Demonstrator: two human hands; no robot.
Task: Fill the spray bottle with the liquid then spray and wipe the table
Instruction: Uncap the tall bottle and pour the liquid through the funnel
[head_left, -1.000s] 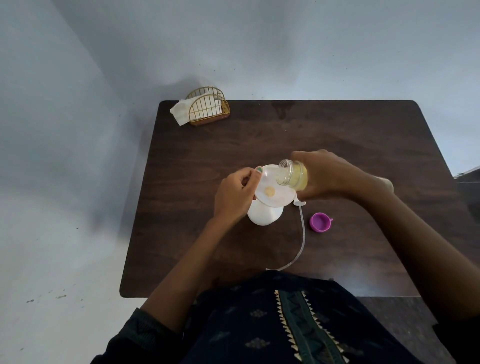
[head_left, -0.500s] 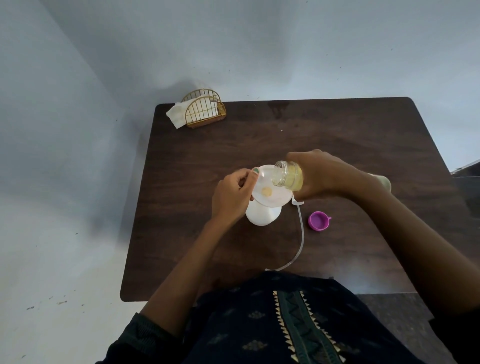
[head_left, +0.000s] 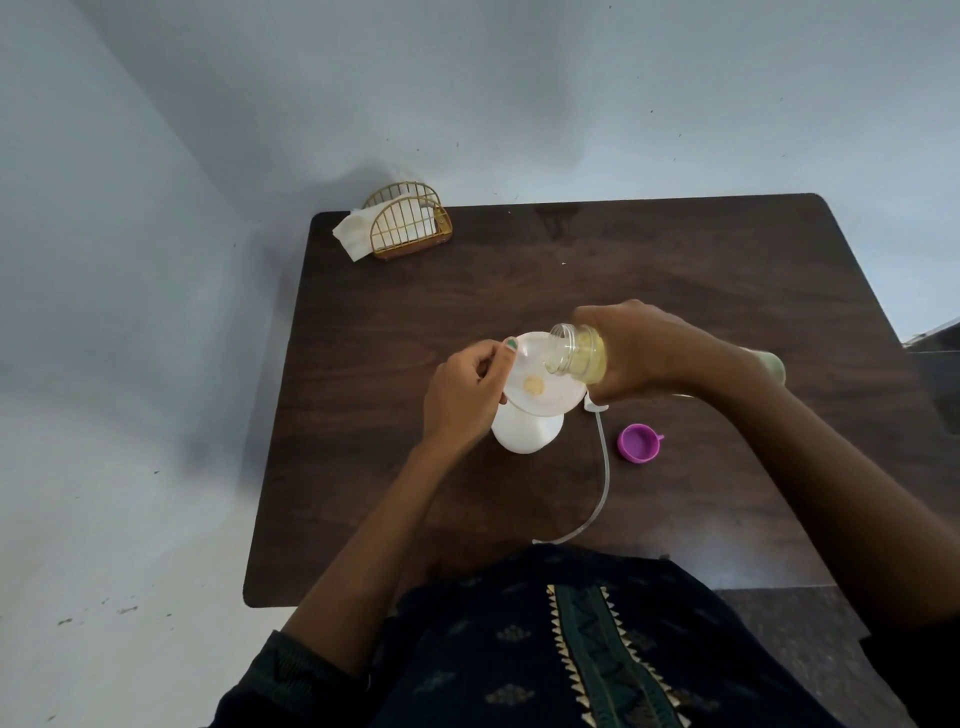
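Observation:
A white spray bottle (head_left: 524, 431) stands uncapped near the middle of the dark wooden table (head_left: 675, 270). In its neck sits a clear funnel (head_left: 524, 364), and my left hand (head_left: 465, 397) pinches the funnel's left rim. My right hand (head_left: 649, 353) grips a clear bottle of yellow liquid (head_left: 579, 356), tipped on its side with its open mouth over the funnel. A little yellow liquid (head_left: 534, 385) pools at the funnel's centre. The sprayer's dip tube (head_left: 602, 478) lies on the table to the right of the spray bottle; the spray head is mostly hidden under my right hand.
A purple cap (head_left: 639, 442) lies open side up to the right of the tube. A gold wire napkin holder (head_left: 410, 221) with white napkins stands at the table's far left corner. A damp patch (head_left: 556, 221) marks the far edge.
The yellow bottle has tipped a little further, with its mouth lower over the funnel. Both hands keep their grips and the camera has shifted slightly.

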